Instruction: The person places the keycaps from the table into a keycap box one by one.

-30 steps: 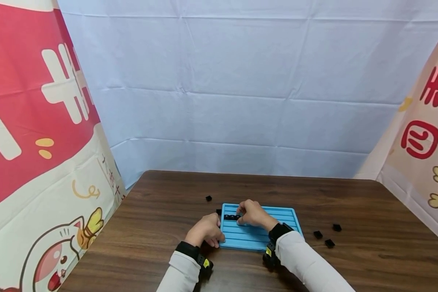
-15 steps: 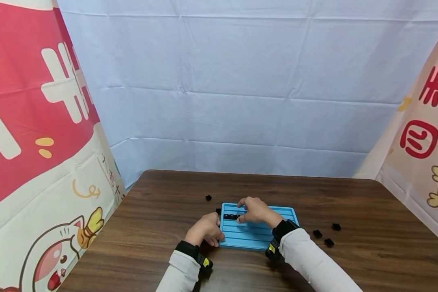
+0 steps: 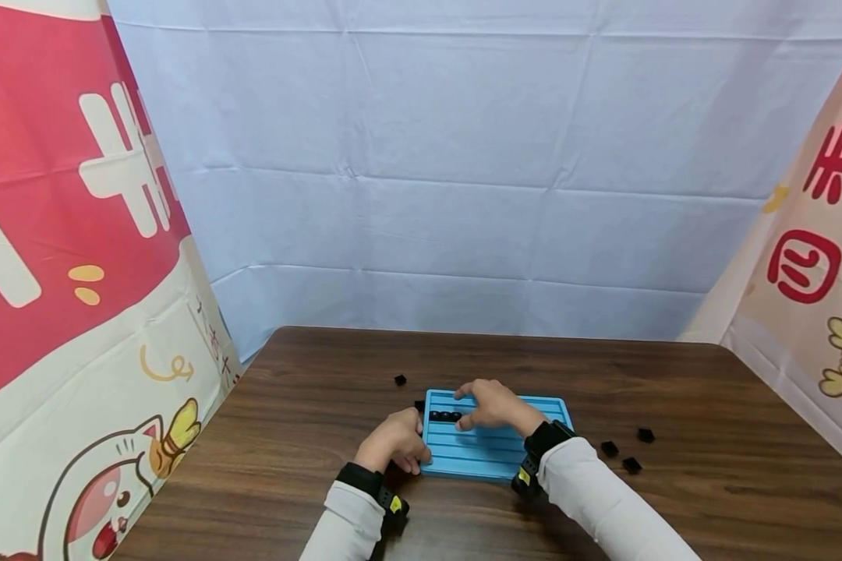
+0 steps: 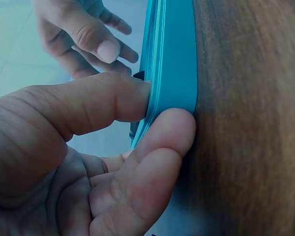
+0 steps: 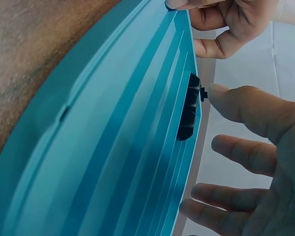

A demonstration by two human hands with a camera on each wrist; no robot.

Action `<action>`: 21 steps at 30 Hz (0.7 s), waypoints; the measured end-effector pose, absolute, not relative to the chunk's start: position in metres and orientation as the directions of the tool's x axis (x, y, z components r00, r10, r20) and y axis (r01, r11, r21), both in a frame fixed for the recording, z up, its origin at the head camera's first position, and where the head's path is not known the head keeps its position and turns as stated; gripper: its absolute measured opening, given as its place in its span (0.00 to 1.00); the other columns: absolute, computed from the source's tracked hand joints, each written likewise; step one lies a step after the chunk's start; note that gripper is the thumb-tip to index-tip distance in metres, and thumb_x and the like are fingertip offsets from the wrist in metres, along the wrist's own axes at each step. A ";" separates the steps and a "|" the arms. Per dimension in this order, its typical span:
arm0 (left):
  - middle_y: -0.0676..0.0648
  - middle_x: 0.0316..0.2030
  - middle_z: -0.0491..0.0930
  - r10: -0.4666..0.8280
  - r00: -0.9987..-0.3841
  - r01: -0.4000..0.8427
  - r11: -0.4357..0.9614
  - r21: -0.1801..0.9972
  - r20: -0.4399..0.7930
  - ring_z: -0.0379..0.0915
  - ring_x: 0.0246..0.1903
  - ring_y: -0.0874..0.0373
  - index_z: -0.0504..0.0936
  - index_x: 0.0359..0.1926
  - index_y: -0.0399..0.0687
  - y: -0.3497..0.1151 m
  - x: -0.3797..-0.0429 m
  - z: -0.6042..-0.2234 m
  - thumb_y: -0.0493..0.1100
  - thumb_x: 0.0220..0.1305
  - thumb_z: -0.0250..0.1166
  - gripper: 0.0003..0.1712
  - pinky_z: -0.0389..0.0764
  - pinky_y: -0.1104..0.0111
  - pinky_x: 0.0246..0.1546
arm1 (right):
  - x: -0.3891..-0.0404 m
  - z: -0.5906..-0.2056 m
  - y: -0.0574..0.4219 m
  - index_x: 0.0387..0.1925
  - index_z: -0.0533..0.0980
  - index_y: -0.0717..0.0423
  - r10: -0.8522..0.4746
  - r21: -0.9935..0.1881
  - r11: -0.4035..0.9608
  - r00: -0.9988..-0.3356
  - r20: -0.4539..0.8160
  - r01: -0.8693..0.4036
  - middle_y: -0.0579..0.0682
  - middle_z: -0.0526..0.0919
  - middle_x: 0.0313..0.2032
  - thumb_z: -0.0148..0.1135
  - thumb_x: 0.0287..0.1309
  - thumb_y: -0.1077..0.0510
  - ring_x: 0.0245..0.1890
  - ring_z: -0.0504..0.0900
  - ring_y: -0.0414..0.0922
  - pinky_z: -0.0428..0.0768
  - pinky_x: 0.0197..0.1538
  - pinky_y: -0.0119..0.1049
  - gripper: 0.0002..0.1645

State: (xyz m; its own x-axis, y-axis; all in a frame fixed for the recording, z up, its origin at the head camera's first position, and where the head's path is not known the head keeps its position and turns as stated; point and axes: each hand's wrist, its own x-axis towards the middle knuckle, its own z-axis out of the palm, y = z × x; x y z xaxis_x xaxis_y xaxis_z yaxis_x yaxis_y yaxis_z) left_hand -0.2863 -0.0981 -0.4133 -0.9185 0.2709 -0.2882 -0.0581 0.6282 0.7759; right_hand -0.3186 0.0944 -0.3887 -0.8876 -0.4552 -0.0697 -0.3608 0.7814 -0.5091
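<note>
My left hand pinches the left edge of the blue tray, the thumb laid over the rim and the fingers against the outer side. The tray lies flat on the brown wooden counter, its ridges running from left to right. A short row of black pieces sits in a groove at the tray's left end, toward the far edge. My right hand is released, fingers spread and holding nothing, over the tray just beside the right end of that row; I can't tell whether my thumb touches the last piece

One loose black piece lies just outside the tray's left edge, near my left hand, and a far black piece lies beyond it. To the right of the tray are three scattered black pieces, apart from one another. I have a black strap on each wrist, below white sleeves. Behind the counter hangs a creased pale sheet, with a red and cream printed banner at the left and another printed banner at the right
</note>
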 end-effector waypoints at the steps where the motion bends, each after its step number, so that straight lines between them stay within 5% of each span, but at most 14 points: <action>1: 0.36 0.19 0.75 0.271 -0.918 -0.060 0.628 0.776 -0.290 0.75 0.14 0.51 0.66 0.33 0.36 -0.098 -0.286 -0.413 0.26 0.47 0.68 0.18 0.76 0.64 0.14 | -0.318 -0.389 0.094 0.52 0.76 0.57 -0.457 -0.509 0.781 -0.887 -0.068 -0.363 0.58 0.74 0.54 0.71 0.49 0.56 0.53 0.72 0.57 0.73 0.49 0.51 0.27; 21: 0.37 0.19 0.75 0.281 -0.923 -0.035 0.617 0.786 -0.262 0.75 0.14 0.51 0.65 0.32 0.35 -0.098 -0.283 -0.414 0.25 0.47 0.67 0.18 0.76 0.65 0.13 | -0.307 -0.387 0.125 0.52 0.76 0.58 -0.439 -0.479 0.805 -0.895 -0.083 -0.351 0.60 0.74 0.54 0.70 0.49 0.58 0.55 0.71 0.58 0.72 0.51 0.53 0.26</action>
State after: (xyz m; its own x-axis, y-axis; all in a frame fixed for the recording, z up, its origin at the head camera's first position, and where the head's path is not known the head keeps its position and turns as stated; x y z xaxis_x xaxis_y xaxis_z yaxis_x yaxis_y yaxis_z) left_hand -0.2828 -0.0985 -0.4137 -0.9233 0.2809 -0.2618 -0.0350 0.6174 0.7859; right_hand -0.3074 0.1245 -0.3870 -0.8945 -0.4393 -0.0826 -0.3509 0.8046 -0.4790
